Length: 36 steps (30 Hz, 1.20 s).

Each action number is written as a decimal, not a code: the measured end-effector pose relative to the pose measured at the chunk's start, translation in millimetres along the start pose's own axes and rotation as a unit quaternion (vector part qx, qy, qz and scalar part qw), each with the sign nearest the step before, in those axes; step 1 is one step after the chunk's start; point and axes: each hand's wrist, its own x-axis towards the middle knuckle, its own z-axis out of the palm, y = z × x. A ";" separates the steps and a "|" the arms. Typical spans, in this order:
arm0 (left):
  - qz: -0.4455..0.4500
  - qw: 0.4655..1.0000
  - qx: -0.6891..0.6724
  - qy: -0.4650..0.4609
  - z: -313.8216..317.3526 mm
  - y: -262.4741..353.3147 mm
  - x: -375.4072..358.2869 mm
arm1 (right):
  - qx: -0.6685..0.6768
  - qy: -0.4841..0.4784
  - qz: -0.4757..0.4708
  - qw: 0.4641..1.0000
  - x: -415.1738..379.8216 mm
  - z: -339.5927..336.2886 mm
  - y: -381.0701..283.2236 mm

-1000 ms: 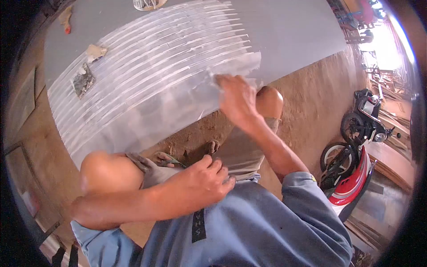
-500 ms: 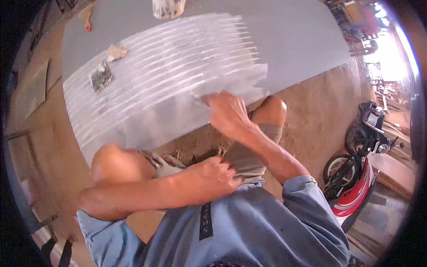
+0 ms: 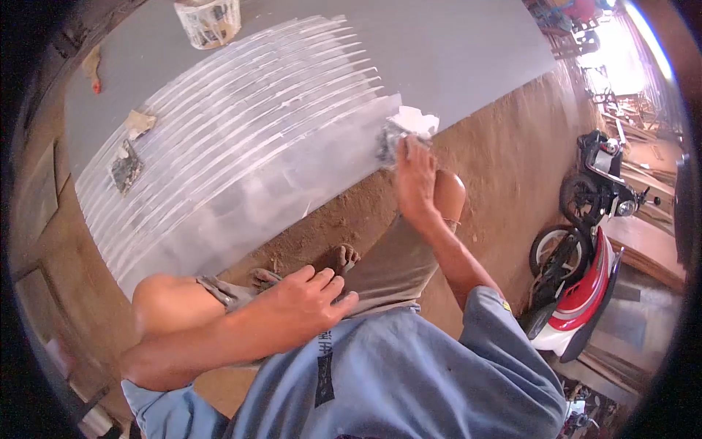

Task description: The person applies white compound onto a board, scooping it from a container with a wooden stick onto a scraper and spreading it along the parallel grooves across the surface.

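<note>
My right hand [image 3: 417,179] presses a flat, paste-smeared spreader [image 3: 395,140] onto the near edge of a large grey panel [image 3: 468,58]. White paste [image 3: 415,118] is heaped along the spreader's far side. Left of it, the paste is smoothed into a thin film near the edge and lies in raised parallel ridges [image 3: 263,88] farther in. My left hand [image 3: 311,304] hovers over my lap with loosely bent fingers, the thumb apart, and nothing visible in it. A second smeared spreader [image 3: 126,170] and a tan scrap piece [image 3: 139,124] lie on the panel's left part.
A paste-streaked white bucket [image 3: 208,25] stands at the panel's far side. A brush-like tool with a red-orange tip [image 3: 93,69] lies at the far left. My knees are close to the panel's near edge. A red-and-white motorcycle [image 3: 581,289] and stacked boards [image 3: 651,241] are at the right.
My right hand has slid the spreader rightward along the near edge, leaving smoothed paste behind it. My left hand has shifted slightly left. The view has moved, so the panel sits farther left.
</note>
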 end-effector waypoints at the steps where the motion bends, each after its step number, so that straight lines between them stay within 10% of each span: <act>1: 0.006 1.000 -0.018 0.008 -1.7 -0.7 1.9 | 0.041 -0.067 0.007 0.997 -4.5 -19.2 -14.7; 11: 0.030 0.999 -0.012 -0.023 -9.6 10.2 -8.7 | 0.078 -0.144 0.149 0.975 72.9 -34.0 111.7; 21: 0.030 1.000 -0.001 0.006 -19.0 14.4 -16.5 | 0.184 -0.246 0.038 0.951 11.7 -118.8 -57.6; 29: 0.018 1.000 0.007 0.006 -21.5 9.9 -18.2 | 0.128 -0.152 0.179 0.964 98.7 -39.0 83.3; 36: 0.026 1.000 -0.007 -0.013 -34.1 11.0 -18.3 | 0.142 -0.199 0.132 0.961 69.2 -84.8 -15.6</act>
